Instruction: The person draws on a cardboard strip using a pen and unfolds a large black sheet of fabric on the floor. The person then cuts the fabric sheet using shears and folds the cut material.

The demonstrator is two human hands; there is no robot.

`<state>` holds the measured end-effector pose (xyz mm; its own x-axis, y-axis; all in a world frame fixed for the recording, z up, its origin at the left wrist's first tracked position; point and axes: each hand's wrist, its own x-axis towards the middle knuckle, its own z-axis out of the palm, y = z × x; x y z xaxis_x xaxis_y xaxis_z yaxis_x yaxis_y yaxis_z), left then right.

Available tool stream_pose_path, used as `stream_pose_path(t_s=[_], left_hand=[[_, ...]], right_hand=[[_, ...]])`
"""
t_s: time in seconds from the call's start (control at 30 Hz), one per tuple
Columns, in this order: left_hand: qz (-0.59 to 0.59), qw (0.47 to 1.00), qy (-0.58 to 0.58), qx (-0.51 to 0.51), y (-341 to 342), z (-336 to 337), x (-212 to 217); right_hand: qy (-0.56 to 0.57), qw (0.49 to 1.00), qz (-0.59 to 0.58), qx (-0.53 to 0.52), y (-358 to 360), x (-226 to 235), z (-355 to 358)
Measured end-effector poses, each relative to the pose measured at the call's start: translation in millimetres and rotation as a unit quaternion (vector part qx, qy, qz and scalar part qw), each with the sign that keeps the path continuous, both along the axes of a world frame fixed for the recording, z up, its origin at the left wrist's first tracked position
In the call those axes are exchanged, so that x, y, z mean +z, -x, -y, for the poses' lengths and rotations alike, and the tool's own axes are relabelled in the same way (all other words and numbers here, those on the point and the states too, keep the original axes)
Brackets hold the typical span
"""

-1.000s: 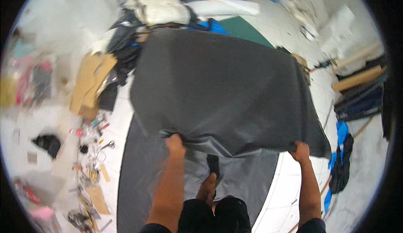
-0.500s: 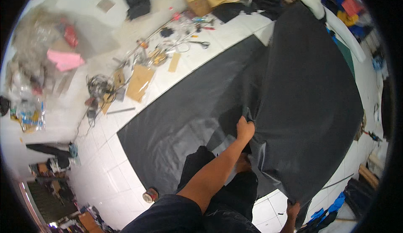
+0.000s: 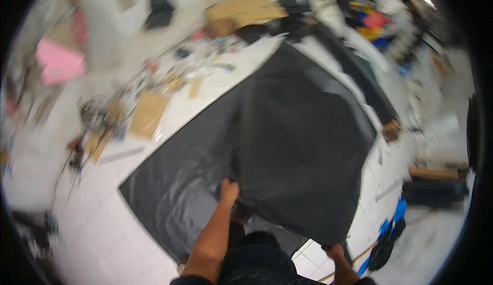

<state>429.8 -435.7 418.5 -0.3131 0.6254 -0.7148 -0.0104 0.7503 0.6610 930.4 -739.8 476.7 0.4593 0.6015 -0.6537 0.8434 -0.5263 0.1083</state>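
A large black sheet of smooth, leather-like material (image 3: 303,146) spreads across the floor, its upper layer lying over another black layer (image 3: 174,182) that shows at the left. My left hand (image 3: 229,191) is closed on the near-left edge of the upper layer, close above my feet. Lower right, my right hand (image 3: 336,252) grips the near corner of that same layer. Between the two hands the edge sags in folds. The fingers are partly hidden and blurred by motion.
Cardboard pieces (image 3: 150,114), wires and small tools litter the floor along the left edge. A long dark roll (image 3: 357,71) lies at the far right. Blue and black straps (image 3: 385,241) lie near my right hand. A stack of brown sheets (image 3: 246,11) sits at the back.
The upper layer was raised and billowing at the right; now it lies lower and flatter over the other layer. The head view has shifted, and both hands still hold the edge.
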Motion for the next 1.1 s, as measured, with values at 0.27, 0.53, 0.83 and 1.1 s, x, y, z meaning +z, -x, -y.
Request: stream_pose_path(t_s=[0.27,0.53,0.83,1.1], left_hand=[[0.02,0.989,0.001,-0.149,58,26,4],[0.092,0.975,-0.006,-0.202,143,82,22],[0.206,0.976,0.001,-0.069,232,175,-25],[0.131,0.984,0.054,-0.107,277,231,-2]], right_hand=[[-0.061,0.991,0.108,-0.048,81,39,-5],[-0.12,0.972,0.175,-0.102,194,9,100],[-0.084,0.935,0.243,-0.243,318,-24,213],[-0.06,0.91,0.116,-0.393,384,-8,301]])
